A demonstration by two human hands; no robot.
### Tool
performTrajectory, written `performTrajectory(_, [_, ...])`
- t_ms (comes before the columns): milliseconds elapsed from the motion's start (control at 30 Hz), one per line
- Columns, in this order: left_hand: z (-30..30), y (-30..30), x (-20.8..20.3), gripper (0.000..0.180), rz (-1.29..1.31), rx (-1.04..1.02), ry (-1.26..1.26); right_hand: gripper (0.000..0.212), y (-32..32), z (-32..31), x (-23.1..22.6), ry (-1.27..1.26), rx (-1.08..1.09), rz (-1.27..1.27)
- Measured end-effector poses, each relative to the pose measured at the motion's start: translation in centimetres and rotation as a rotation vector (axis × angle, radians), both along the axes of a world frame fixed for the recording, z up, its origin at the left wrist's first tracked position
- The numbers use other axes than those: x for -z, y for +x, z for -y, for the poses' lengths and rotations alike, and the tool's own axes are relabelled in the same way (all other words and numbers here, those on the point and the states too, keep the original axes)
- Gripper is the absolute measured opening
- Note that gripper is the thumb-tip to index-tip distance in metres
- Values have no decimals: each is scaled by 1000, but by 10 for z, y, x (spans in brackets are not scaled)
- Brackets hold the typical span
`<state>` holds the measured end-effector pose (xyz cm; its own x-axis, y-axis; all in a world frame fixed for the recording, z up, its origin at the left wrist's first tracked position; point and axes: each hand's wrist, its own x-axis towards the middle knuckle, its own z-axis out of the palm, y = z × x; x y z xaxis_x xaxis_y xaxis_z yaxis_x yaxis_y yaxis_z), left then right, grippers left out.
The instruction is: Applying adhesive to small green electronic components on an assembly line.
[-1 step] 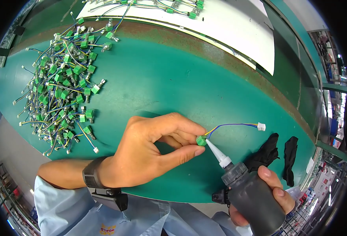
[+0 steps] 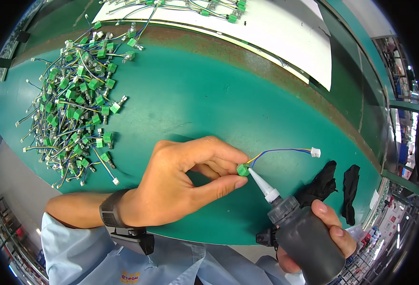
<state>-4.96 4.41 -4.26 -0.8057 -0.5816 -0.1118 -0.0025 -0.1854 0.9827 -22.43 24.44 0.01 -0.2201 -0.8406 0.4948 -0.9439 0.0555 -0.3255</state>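
Note:
My left hand [image 2: 190, 178] pinches a small green connector block [image 2: 242, 169] between thumb and forefinger. From the block, thin yellow and blue wires [image 2: 276, 150] run to the right and end in a small white plug [image 2: 316, 153]. A dark squeeze bottle [image 2: 309, 242] is gripped in my right hand [image 2: 335, 228], tilted up to the left. Its pale tapered nozzle [image 2: 261, 183] meets the green block at the side where the wires come out. Whether any liquid leaves the tip is too small to tell.
A large heap of similar green-block wire assemblies [image 2: 76, 102] covers the left of the green table [image 2: 185, 85]. More lie on a white board [image 2: 276, 33] at the back. Two black cloth pieces [image 2: 321, 185] rest at the right, near the bottle.

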Motion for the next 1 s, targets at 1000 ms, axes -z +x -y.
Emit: performTrajectory(1000, [1, 1, -1, 28, -3, 16, 0, 32, -5, 3, 2, -46, -76, -110])
